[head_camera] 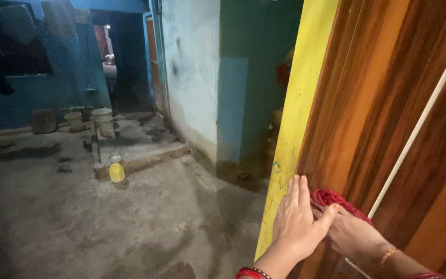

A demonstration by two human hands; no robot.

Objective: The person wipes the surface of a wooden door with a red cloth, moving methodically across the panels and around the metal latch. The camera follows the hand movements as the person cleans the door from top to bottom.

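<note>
Crumpled red cloth (331, 199) pressed against brown streaked wooden door (388, 113) beside its yellow painted edge (298, 103), right hand (352, 232) bunched around it. Left hand (298, 219) flat alongside, fingers (292, 194) straight, holding nothing. Best wiped with firm, even pressure along the grain.

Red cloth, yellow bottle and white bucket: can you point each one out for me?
Red cloth (331, 198), head view, on the bunched fold above the right hand.
Yellow bottle (116, 172), head view, on the middle of its body.
White bucket (102, 120), head view, on its side wall.
</note>
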